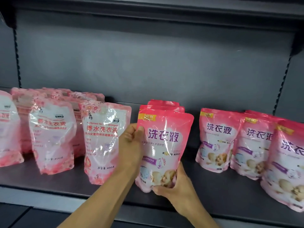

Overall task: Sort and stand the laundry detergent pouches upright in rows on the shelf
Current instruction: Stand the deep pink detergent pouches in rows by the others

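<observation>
Left hand grips the upper left edge of the front pink pouch; right hand clasps its lower right corner. Pouch upright on the shelf, mid-row.

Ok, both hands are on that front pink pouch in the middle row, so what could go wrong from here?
1. The held pouch looks soft and bulging; once the left hand and right hand let go, it may slump forward toward the shelf edge.
2. The left hand sits close to the floral pouch, which already tilts; drawing back could knock it over.
</observation>
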Motion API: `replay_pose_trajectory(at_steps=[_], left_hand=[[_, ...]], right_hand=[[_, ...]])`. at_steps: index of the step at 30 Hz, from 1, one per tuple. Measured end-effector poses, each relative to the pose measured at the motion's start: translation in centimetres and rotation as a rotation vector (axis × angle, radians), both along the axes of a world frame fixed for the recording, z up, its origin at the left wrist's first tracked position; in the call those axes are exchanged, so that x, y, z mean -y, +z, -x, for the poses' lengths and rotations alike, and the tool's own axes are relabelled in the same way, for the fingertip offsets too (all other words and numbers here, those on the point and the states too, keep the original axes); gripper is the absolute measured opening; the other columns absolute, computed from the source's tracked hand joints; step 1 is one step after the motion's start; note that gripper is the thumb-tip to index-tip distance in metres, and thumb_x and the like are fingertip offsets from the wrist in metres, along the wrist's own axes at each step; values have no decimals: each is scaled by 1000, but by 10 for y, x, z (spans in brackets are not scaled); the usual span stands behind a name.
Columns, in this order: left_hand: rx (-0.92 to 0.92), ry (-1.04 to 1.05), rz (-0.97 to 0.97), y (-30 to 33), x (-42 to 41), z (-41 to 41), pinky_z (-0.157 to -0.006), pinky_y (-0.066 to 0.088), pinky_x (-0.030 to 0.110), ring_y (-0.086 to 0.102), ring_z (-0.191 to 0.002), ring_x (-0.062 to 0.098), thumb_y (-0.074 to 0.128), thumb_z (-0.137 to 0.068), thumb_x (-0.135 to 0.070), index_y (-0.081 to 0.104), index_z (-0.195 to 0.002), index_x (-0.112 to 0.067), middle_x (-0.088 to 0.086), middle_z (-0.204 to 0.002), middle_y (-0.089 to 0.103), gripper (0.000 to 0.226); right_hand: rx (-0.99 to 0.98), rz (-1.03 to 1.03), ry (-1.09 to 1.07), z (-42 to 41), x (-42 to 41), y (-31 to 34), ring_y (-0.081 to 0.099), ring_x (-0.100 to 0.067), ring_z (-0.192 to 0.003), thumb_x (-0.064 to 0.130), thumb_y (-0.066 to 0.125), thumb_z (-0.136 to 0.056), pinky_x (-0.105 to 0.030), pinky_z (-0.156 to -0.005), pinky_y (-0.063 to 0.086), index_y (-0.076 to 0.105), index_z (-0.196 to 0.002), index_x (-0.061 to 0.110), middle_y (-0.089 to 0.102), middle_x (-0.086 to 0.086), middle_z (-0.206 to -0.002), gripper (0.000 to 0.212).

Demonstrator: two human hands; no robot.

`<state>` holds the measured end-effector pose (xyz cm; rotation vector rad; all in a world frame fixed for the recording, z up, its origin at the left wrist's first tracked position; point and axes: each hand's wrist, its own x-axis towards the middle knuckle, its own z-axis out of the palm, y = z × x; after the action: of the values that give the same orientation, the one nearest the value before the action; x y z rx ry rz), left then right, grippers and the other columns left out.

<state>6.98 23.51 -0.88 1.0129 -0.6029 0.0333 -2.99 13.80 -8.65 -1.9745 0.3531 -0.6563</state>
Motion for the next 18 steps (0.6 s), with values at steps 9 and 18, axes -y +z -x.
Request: replay_pose_trajectory(at_steps=[9,18], left_hand=[[106,-119,-142,-19,-23,10,-59,50,13,69,-76,4,56,-93,-12,57,-103,-17,-7,-84,73,11],[261,-139,-556,-83,-41,7,-83,49,11,58,-105,-9,81,-67,-4,30,-135,-36,-16,-117,60,90]], right_hand=[[-18,52,-35,4,2,-4,67,-20,-85,18,84,-59,-34,-77,58,44,-114,37,70,-2,-94,71],[-34,164,-29,19,-2,-2,63,4,-89,26,81,-71,-12,-77,50,43,-115,32,69,14,-98,59]])
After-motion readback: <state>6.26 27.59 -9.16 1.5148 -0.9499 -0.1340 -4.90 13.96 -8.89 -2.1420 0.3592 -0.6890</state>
